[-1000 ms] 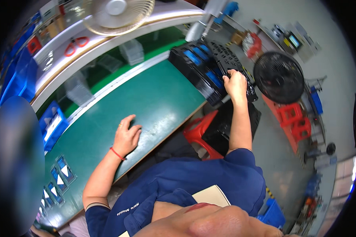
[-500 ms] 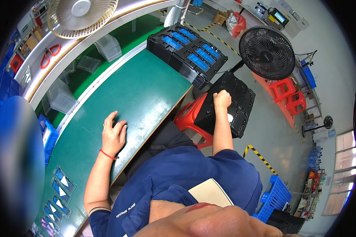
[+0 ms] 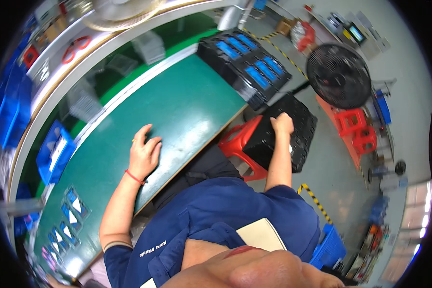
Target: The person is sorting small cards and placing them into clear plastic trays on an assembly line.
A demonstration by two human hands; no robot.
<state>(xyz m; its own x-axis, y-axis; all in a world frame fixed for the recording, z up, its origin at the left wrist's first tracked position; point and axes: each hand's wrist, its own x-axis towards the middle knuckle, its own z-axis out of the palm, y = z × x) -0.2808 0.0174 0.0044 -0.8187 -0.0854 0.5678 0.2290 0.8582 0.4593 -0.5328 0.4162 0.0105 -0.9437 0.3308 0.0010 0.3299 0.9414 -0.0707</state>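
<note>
Right hand (image 3: pixel 282 124) fingers grasping flat black tray (image 3: pixel 293 129) lying away-rightward; left hand (image 3: pixel 144 151) released on table (image 3: pixel 197 105)

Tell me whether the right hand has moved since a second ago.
Yes. The right hand has left the black tray of blue parts on the green bench and come down onto the black slotted crate on the red plastic stool.

Matt black plastic crate (image 3: pixel 297 129)
</note>
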